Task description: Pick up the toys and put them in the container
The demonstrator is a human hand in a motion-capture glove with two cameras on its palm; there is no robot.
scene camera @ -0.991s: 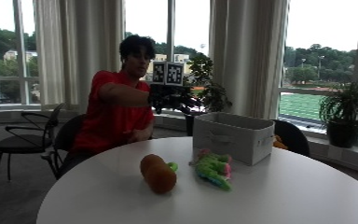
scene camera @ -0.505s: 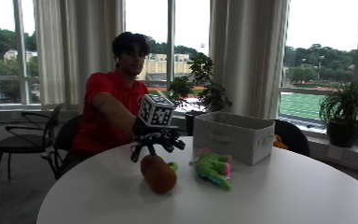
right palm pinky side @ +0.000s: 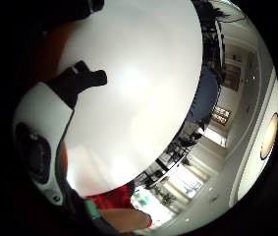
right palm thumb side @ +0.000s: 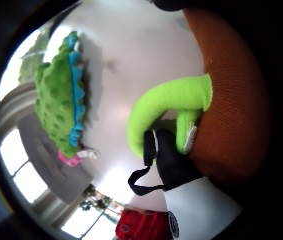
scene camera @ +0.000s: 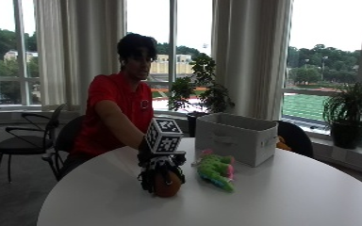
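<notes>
Near edge: round white desk [scene camera: 281, 197]. Gloved right hand [scene camera: 159, 162] is down on top of the orange plush toy [scene camera: 167, 183], fingers curled over its sides, toy sitting on the desk. Thumb-side palm view: orange fabric [right palm thumb side: 231, 100] fills the area right by the palm, its bright green leaf piece [right palm thumb side: 166, 107] curling out next to a black strap, so the hand is wrapped on it. Can't tell if the toy is off the surface at all. Just beside it, apart from the hand: green plush toy [scene camera: 217, 169] with blue ridge and pink bits, lying flat on the desk [right palm thumb side: 63, 95]. Behind that, near the far edge of the desk: white fabric container [scene camera: 237, 137], upright, open top. Person seated behind the desk, arm reaching forward.
</notes>
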